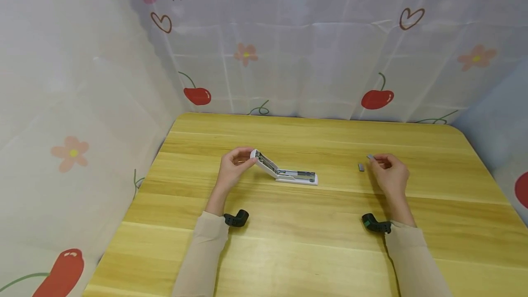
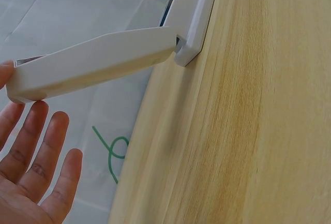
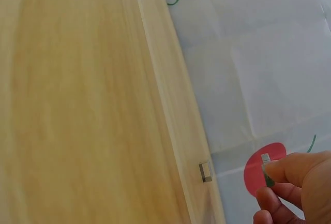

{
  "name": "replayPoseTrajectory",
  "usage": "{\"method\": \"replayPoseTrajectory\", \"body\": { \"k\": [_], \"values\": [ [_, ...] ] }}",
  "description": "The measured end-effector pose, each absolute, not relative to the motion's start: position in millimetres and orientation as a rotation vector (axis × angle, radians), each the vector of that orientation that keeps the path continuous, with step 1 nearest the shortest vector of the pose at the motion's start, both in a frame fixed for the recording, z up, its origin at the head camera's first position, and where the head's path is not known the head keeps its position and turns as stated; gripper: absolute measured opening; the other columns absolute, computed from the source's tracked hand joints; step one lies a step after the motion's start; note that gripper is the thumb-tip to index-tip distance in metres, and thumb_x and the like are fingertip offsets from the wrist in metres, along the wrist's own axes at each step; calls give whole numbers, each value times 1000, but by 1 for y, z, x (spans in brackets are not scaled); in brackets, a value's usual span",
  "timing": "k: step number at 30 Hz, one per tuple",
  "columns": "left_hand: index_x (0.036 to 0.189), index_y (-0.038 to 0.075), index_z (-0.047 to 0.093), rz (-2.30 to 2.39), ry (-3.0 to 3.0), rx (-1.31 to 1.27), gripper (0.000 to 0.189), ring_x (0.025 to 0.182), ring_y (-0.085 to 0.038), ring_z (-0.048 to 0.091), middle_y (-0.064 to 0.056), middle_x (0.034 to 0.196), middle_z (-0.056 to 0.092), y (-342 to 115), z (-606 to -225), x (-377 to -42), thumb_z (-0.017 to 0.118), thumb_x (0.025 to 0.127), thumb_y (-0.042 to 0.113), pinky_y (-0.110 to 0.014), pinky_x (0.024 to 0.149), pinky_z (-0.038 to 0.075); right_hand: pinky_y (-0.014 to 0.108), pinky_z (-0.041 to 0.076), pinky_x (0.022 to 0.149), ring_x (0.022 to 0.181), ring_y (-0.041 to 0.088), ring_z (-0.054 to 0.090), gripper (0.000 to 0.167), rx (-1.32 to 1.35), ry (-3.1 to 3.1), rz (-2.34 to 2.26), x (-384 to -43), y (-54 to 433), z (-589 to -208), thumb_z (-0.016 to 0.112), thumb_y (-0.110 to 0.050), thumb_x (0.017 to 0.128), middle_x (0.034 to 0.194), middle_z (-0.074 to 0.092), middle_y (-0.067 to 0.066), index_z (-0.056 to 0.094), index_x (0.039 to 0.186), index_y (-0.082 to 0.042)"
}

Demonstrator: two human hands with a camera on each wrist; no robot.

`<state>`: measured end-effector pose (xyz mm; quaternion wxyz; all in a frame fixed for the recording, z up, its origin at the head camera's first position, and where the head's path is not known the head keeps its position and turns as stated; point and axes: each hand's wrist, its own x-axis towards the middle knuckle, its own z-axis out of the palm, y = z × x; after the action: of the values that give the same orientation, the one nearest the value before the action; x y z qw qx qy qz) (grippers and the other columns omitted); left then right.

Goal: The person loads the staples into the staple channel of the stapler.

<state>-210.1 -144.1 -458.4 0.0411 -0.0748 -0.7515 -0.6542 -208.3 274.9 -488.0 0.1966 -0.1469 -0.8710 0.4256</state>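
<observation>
A white stapler (image 1: 294, 177) lies on the wooden table with its top arm swung far back, baring the metal magazine. My left hand (image 1: 236, 167) pinches the end of that raised arm between thumb and fingertips; in the left wrist view the other fingers of the hand (image 2: 36, 167) spread below the white arm (image 2: 98, 61). Over to the right, my right hand (image 1: 389, 174) pinches a small strip of staples (image 1: 370, 156) between thumb and fingers, raised off the table in the right wrist view. A second strip of staples (image 3: 205, 172) rests on the table close to that hand.
The wooden table (image 1: 305, 233) reaches back to a hanging curtain (image 1: 288, 68) printed with cherries, flowers and hearts. More of this curtain hangs on the left. Black wrist cameras (image 1: 237, 218) sit on both forearms.
</observation>
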Motion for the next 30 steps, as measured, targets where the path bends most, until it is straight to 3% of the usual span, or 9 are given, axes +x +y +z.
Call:
{"method": "replayPoseTrajectory", "body": {
  "k": [5, 14, 30],
  "values": [
    [116, -1, 67, -2007, -2295, -235, 30, 91, -10, 62, -15, 108, 67, -144, -458, -210, 73, 88, 9, -21, 79, 53, 9, 39, 60, 64, -8, 47, 23, -350, -2429, 1183, -208, 267, -484, 70, -22, 91, 76, 59, -19, 72, 99, -1],
    [117, -4, 66, -2037, -2279, -240, 31, 91, -14, 62, -22, 110, 66, -144, -457, -209, 72, 88, 7, -20, 78, 53, 8, 40, 61, 67, -6, 49, 20, -212, -2428, 1209, -209, 249, -482, 69, -19, 91, 92, 71, 16, 72, 99, 0],
    [118, -3, 66, -2048, -2294, -208, 32, 92, -14, 61, -22, 112, 65, -144, -455, -208, 72, 88, 7, -19, 80, 52, 6, 39, 61, 68, -3, 51, 13, 47, -2417, 1236, -206, 213, -473, 72, -10, 87, 87, 71, 17, 72, 95, 1]
  ]
}}
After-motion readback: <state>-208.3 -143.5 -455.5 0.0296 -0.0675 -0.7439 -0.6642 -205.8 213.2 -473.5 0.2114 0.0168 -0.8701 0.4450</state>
